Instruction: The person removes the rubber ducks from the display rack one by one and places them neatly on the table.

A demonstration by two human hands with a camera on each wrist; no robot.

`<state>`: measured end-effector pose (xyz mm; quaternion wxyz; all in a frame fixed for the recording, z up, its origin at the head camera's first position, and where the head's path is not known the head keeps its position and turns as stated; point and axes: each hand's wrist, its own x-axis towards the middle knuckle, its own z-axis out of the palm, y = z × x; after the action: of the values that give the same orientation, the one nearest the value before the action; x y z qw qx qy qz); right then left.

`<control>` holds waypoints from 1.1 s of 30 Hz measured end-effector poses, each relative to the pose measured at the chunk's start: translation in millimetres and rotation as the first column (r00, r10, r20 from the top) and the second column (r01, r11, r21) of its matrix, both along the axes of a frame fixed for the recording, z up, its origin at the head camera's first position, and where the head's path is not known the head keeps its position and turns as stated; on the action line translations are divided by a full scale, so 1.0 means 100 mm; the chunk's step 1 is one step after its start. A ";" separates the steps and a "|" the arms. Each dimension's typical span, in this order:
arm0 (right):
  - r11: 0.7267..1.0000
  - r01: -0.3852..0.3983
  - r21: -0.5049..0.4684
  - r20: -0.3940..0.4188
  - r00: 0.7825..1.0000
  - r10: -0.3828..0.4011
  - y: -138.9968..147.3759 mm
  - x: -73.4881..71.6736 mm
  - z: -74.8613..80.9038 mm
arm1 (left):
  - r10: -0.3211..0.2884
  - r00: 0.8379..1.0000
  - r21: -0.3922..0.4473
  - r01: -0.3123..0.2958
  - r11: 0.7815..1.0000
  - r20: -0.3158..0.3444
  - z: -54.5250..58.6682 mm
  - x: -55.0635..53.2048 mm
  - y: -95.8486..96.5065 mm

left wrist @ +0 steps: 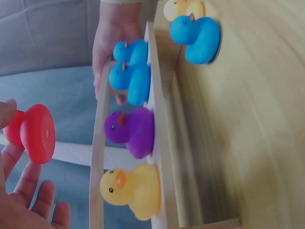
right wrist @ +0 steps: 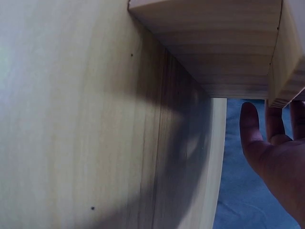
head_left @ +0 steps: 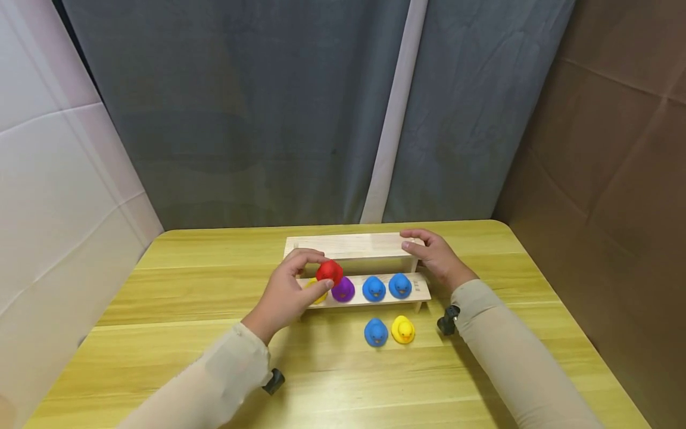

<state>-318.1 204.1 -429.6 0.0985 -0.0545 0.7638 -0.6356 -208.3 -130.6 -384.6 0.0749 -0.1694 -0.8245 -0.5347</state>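
My left hand pinches a red toy duck between thumb and fingers, above the left part of the front wooden shelf. On that shelf sit a yellow duck, partly hidden by the hand in the head view, a purple duck and two blue ducks. The left wrist view shows the red duck's round base turned toward the row. Thumb and fingers spread, my right hand is at the right end of the higher back shelf, overlapping its edge.
A loose blue duck and a loose yellow duck stand side by side on the wooden table, in front of the shelves. Behind the table hangs a grey curtain; cloth walls flank both sides.
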 end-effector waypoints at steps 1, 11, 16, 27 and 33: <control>1.000 0.000 -0.001 0.002 1.000 0.000 0.00 0.00 0.00 | -0.006 1.000 -0.004 0.006 1.000 -0.006 -0.01 0.02 0.01; 1.000 0.000 0.004 -0.003 1.000 0.000 -0.01 -0.01 0.00 | -0.033 0.999 -0.041 0.033 0.999 0.022 -0.08 0.17 0.06; 1.000 -0.003 -0.007 -0.004 1.000 0.003 -0.01 -0.01 -0.01 | -0.039 0.998 -0.034 0.041 0.999 0.039 -0.12 0.21 0.10; 1.000 -0.005 -0.021 -0.012 1.000 0.005 0.00 0.01 0.01 | -0.097 0.995 0.008 0.097 0.995 0.027 -0.20 0.27 0.19; 1.000 -0.003 -0.020 -0.009 1.000 0.003 0.00 0.02 0.01 | -0.116 0.992 0.016 0.115 0.993 0.044 -0.24 0.30 0.23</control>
<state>-316.0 204.5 -428.6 0.0957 -0.0594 0.7577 -0.6428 -177.9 -107.8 -408.4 0.0264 -0.2043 -0.8112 -0.5473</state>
